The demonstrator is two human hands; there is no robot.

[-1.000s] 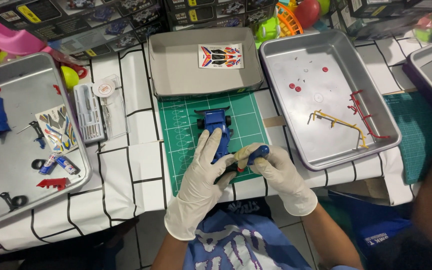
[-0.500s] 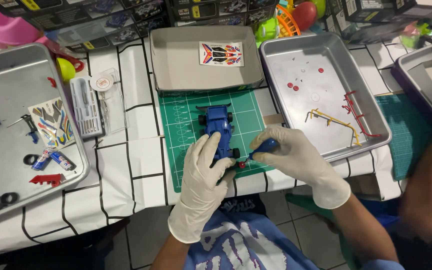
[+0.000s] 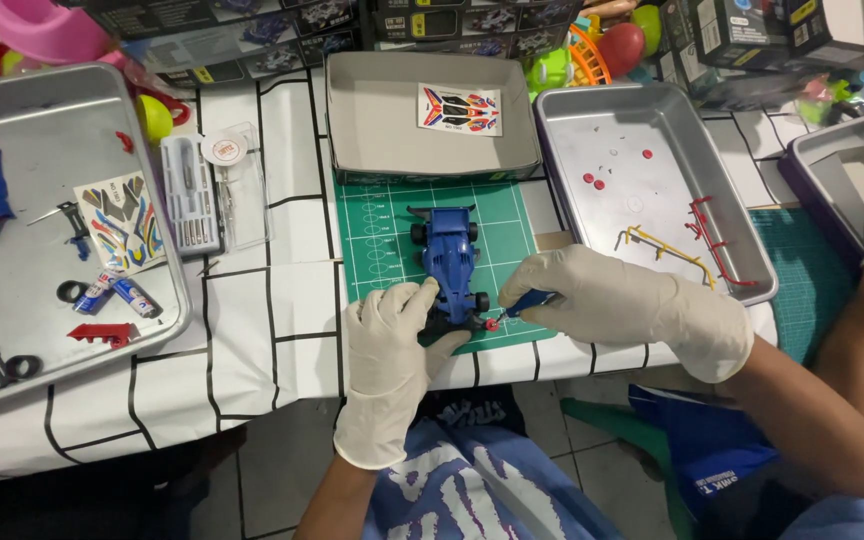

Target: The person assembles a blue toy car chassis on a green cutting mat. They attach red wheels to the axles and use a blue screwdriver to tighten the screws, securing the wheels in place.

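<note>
Steadying the mostly built blue plastic toy racing car [image 3: 450,265] on the green cutting mat [image 3: 382,230], the gloved left hand [image 3: 392,335] grips its rear while the gloved right hand [image 3: 592,295] pinches a blue-handled tool [image 3: 524,302], seemingly fitting a small red part [image 3: 492,324].

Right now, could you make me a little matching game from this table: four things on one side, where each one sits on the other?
Things:
1. blue toy car
2. sticker sheet
3. yellow and red plastic frames
4. blue screwdriver

Places:
A. in the metal tray on the right
B. in the right hand
C. on the green cutting mat, steadied by the left hand
D. in the grey cardboard box lid

Pairs: 1-C, 2-D, 3-A, 4-B
</note>
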